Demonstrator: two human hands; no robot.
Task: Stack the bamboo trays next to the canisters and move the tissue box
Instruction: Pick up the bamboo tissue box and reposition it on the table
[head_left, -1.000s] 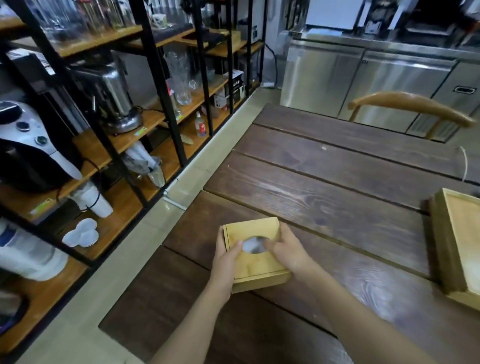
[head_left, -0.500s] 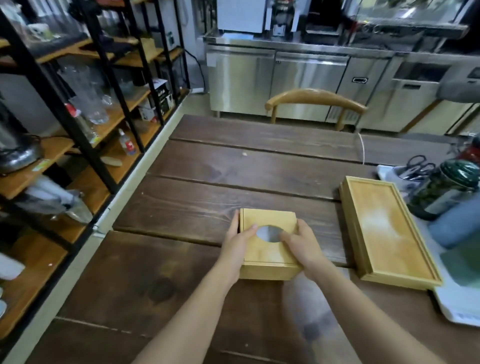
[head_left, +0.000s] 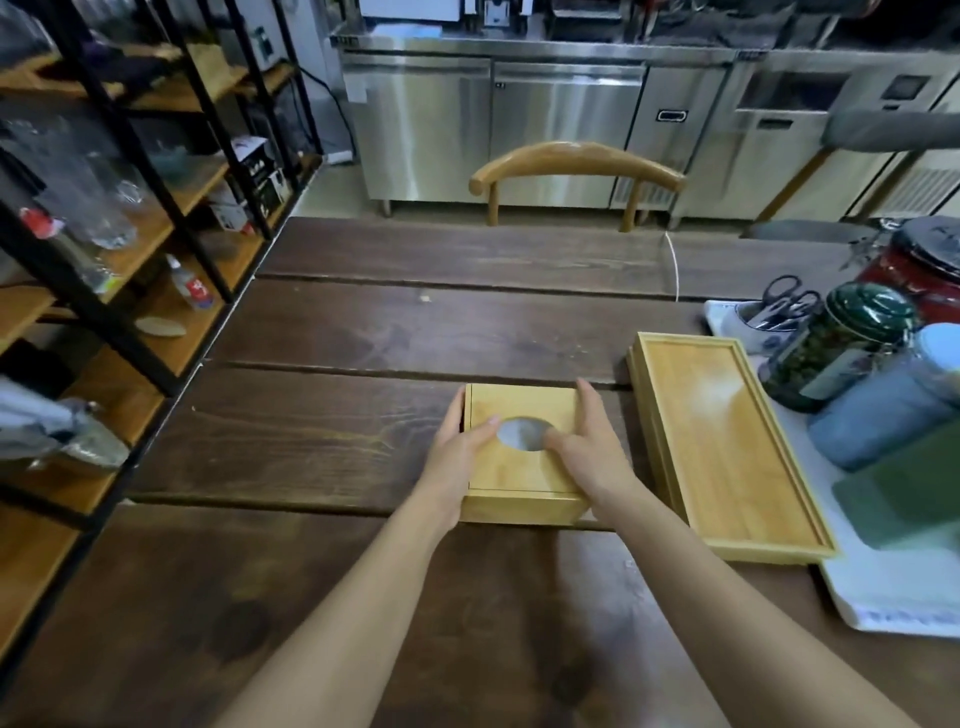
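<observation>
Gripping the tissue box (head_left: 522, 457) from both sides, the left hand (head_left: 457, 457) and right hand (head_left: 592, 452) clamp it on the table (head_left: 363, 332), thumbs by its round hole. The stacked bamboo trays (head_left: 722, 441) lie just to its right, long axis running away, nearest the right hand. The canisters (head_left: 831, 348) beyond look blurred.

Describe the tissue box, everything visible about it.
The tissue box is a squarish, light bamboo-looking box with an oval opening in its top, something pale grey showing through it. A thin seam runs near the front edge of the top. It sits flat on the dark wooden table, just left of the bamboo trays with a narrow gap between. The left hand and right hand clasp its sides, thumbs resting on top at the opening.
</observation>
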